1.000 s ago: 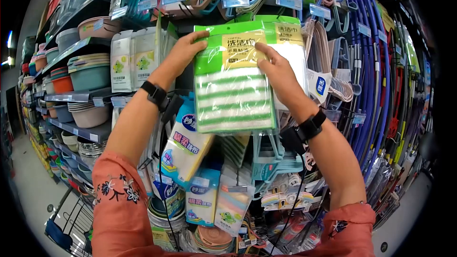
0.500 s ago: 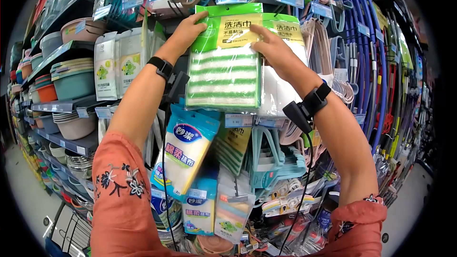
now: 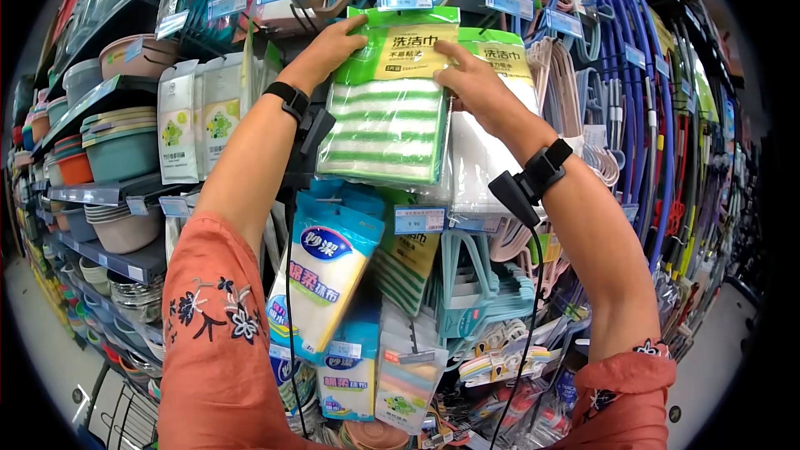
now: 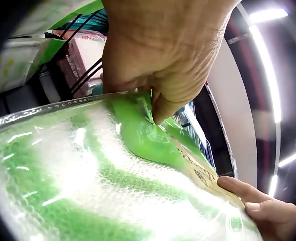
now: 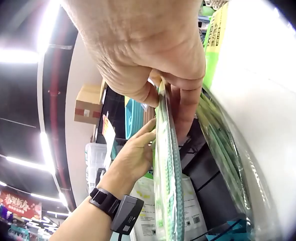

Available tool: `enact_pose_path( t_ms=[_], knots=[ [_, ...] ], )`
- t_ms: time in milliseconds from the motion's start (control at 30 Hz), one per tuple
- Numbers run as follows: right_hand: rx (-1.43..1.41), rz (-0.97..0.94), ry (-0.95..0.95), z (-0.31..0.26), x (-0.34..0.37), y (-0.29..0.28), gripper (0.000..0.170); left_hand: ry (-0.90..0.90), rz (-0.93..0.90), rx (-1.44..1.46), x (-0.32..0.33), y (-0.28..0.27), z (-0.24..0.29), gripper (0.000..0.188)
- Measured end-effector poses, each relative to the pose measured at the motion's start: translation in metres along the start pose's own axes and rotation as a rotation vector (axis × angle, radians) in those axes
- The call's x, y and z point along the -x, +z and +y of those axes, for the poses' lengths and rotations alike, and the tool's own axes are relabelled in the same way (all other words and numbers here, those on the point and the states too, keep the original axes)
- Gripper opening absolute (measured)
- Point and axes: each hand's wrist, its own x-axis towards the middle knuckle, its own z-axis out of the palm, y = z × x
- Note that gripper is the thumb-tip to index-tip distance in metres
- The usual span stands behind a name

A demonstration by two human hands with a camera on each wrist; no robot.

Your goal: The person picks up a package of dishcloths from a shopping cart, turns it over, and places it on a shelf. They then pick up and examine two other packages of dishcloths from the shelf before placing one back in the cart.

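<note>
Both hands hold a clear-wrapped pack of green-and-white striped cleaning cloths [image 3: 385, 135] with a green and yellow header, upright against the hanging rack. My left hand [image 3: 335, 52] pinches the header's upper left edge; in the left wrist view its thumb [image 4: 168, 105] presses on the green plastic. The right hand [image 3: 483, 83] grips the opposite side edge, thumb in front and fingers behind, as the right wrist view shows with the thin pack [image 5: 166, 165] edge-on. Close beside it hangs a white cloth pack [image 3: 492, 158] with a similar header. A price tag [image 3: 404, 0] sits right at the header's top.
Below hang blue-topped cloth packs [image 3: 321, 271] and more striped packs [image 3: 404, 271]. Pale blue hangers [image 3: 475, 283] are at lower right. Basins [image 3: 121, 154] line the left shelves, purple poles [image 3: 637, 117] stand to the right. A wire cart [image 3: 129, 412] is at lower left.
The pack has moved up, left and farther from me, its header now at the price tag. Both hands have kept hold of it. The head view has shifted slightly.
</note>
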Motion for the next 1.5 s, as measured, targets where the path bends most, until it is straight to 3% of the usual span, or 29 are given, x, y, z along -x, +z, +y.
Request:
enact_pose_path(
  t_ms=[533,633,833,933,1033,1133,1233,1333,1500],
  knots=[
    [0.035,-0.041,-0.024,-0.005,0.0,0.008,0.069,0.009,-0.058,-0.046,-0.008,-0.01,-0.001,0.065],
    [0.044,-0.028,-0.022,-0.005,-0.002,0.011,0.07,0.056,-0.052,-0.195,-0.018,-0.009,-0.004,0.066],
    [0.034,-0.02,-0.051,-0.005,-0.006,0.01,0.069,0.053,-0.069,-0.231,-0.023,-0.003,0.005,0.072],
    [0.069,-0.011,-0.077,-0.006,-0.007,0.009,0.068,-0.03,-0.045,-0.262,-0.021,0.0,0.01,0.075],
    [0.13,0.011,-0.086,-0.007,-0.003,0.011,0.066,-0.055,-0.028,-0.277,-0.027,0.004,0.003,0.067],
    [0.181,0.043,-0.116,-0.008,0.0,0.012,0.064,0.053,0.05,-0.331,-0.033,0.006,-0.004,0.056],
    [0.183,0.055,-0.158,-0.003,-0.002,0.008,0.062,0.047,0.047,-0.218,-0.03,0.003,-0.002,0.048],
    [0.179,0.066,-0.153,-0.001,0.0,0.006,0.061,0.145,-0.022,-0.16,-0.032,-0.004,-0.004,0.048],
    [0.221,0.057,-0.136,-0.006,0.001,0.004,0.062,0.114,-0.032,-0.134,-0.039,-0.003,-0.006,0.052]
  ],
)
